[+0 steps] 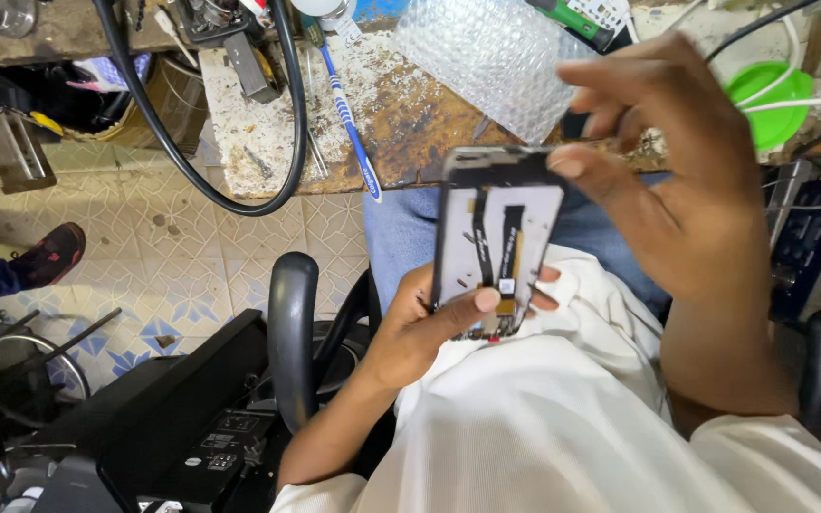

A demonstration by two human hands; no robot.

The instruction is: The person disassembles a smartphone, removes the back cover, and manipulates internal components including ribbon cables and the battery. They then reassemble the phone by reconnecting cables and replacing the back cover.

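Note:
A phone screen assembly (492, 237) is held upright over my lap, its white back with black flex cables and a small gold connector facing me. My left hand (429, 328) grips its lower end, thumb pressed near the connector. My right hand (672, 171) holds the top edge with thumb and fingertips, the other fingers spread above it.
A worn wooden workbench (401, 114) lies ahead with a blue-and-white toothbrush (349, 123), a bubble-wrap sheet (491, 57), a black cable loop (230, 195) and a green lid (772, 100). A chair armrest (294, 332) and black equipment stand at left. Another person's shoe (49, 255) rests on the tiled floor.

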